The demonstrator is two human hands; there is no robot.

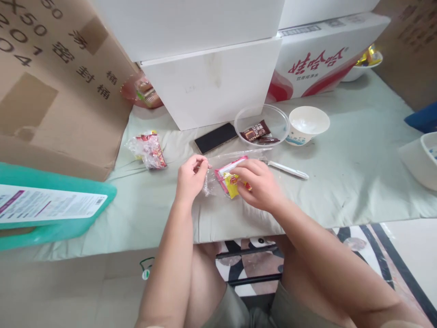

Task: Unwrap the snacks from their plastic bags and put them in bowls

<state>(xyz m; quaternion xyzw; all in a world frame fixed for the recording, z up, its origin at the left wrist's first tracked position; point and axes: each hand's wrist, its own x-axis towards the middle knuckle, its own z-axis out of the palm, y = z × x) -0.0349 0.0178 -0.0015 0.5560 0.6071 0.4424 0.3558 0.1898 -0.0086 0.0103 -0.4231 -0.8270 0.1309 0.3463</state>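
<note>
My left hand (pixel 193 175) is closed in a pinch on the edge of a clear plastic bag (pixel 212 184) lying near the table's front edge. Over the bag's right part, my right hand (pixel 258 183) has its fingers curled round a small yellow packet (pixel 232 186). Red print shows on that packet, and my fingers cover part of it. A pink-and-white packet (pixel 222 178) lies against it. Just beyond my right hand rests a white-handled knife or cutter (pixel 288 170); its far end is partly hidden by the plastic.
Behind my hands are a black phone (pixel 216 137), a clear bowl (pixel 241 122) with brown cocoa snack packets, and a paper cup (pixel 300 136) with clear plastic inside. Crumpled red wrappers (pixel 150 150) lie left. White boxes (pixel 211 82) and a brown carton (pixel 58 100) bound the table.
</note>
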